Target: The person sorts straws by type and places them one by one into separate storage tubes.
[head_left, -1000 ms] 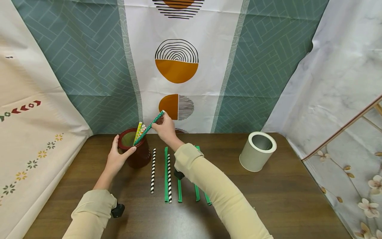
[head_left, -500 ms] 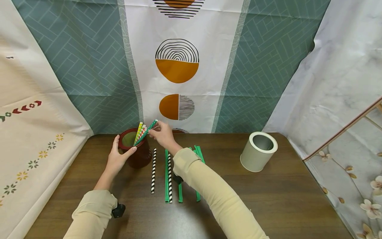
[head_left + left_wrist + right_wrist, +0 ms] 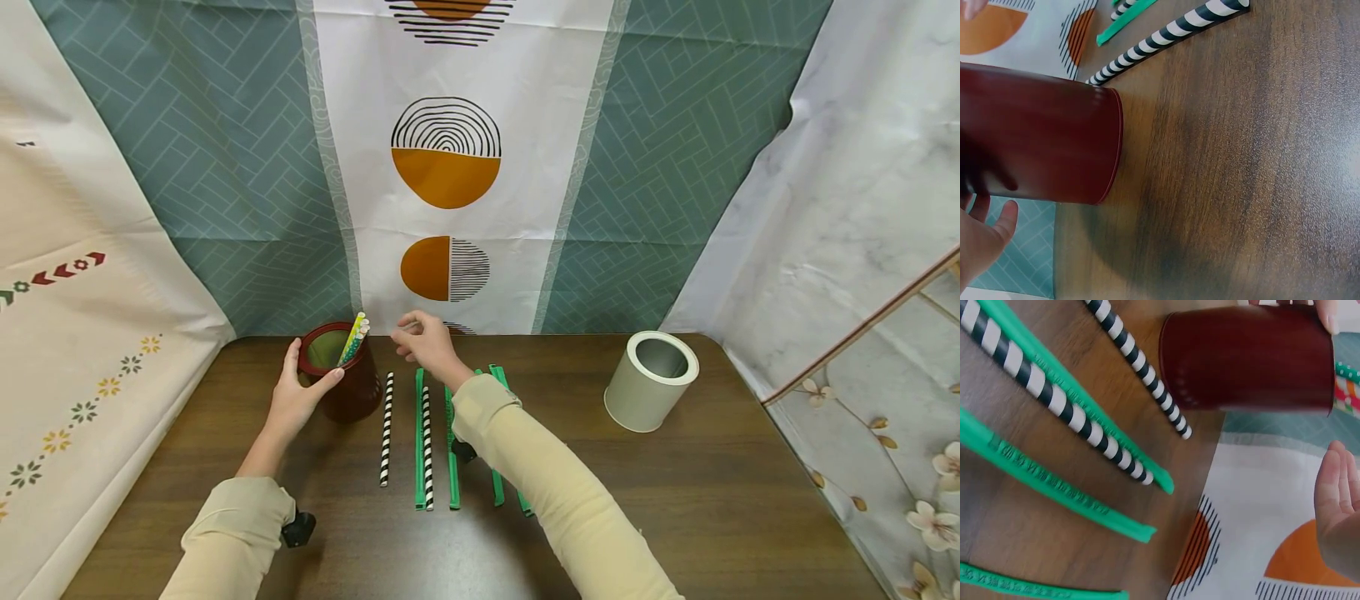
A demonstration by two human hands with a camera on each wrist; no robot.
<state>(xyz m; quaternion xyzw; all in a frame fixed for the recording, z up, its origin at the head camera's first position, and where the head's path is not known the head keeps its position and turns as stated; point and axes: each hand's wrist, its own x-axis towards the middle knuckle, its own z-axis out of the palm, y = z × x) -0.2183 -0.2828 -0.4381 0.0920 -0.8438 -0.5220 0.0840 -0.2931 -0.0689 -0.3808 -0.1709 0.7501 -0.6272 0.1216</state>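
My left hand (image 3: pixel 294 398) holds the dark red cylindrical cup (image 3: pixel 351 392), thumb at the front of its rim and fingers at its left side. In the cup, several patterned paper straws (image 3: pixel 355 337) lean right: a yellow one, a green one with white dots and others partly hidden. My right hand (image 3: pixel 429 343) hovers just right of the cup with nothing in it, fingers loosely bent; the right wrist view shows it apart from the cup. Two black-and-white striped straws (image 3: pixel 386 429) lie on the table, near several flat green strips with dark print (image 3: pixel 419 442).
A pale cylindrical can (image 3: pixel 649 382) with an open top stands at the table's right. The brown wooden table (image 3: pixel 675 517) meets a patterned cloth (image 3: pixel 442 183) at its back edge. My right sleeve (image 3: pixel 555 475) covers part of the green strips.
The green dotted straw has gone down into the cup beside the other straws. My right hand has let go of it and drawn slightly right. My left hand stays on the cup.
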